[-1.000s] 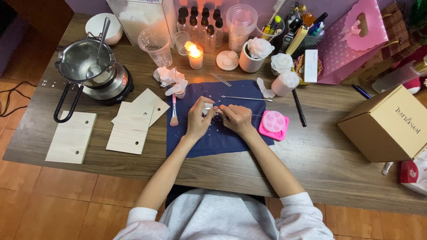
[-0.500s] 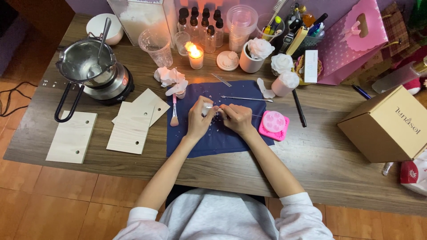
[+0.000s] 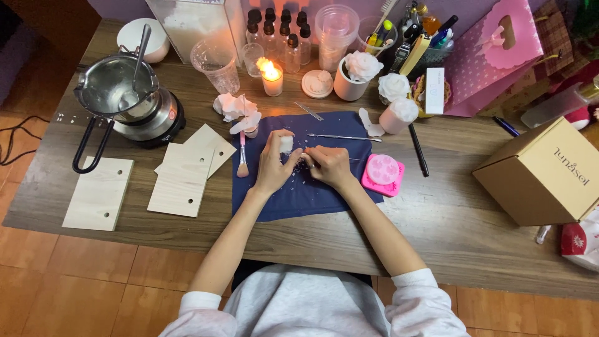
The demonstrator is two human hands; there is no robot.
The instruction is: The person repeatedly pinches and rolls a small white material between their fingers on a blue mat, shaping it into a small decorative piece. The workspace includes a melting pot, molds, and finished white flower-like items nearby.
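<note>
Over the dark blue cloth (image 3: 293, 193) on the wooden tabletop (image 3: 437, 218), the left hand (image 3: 272, 163) grips a small white wax piece (image 3: 286, 144) while the right hand (image 3: 329, 166), fingers closed on a thin tool, seems midway through trimming, white crumbs already scattered.

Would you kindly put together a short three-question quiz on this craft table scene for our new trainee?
1. True or false: the candle behind the blue cloth is lit.
2. What does the left hand hold? A) a small white piece B) a brush C) a spoon
3. Fill in: the pink mould lies beside the ____ hand.

Key:
1. True; its flame shows.
2. A; the small white piece sits at the fingertips, while the brush lies on the cloth to the left.
3. Right; the mould lies just beyond the right hand, at the cloth's edge.
</note>
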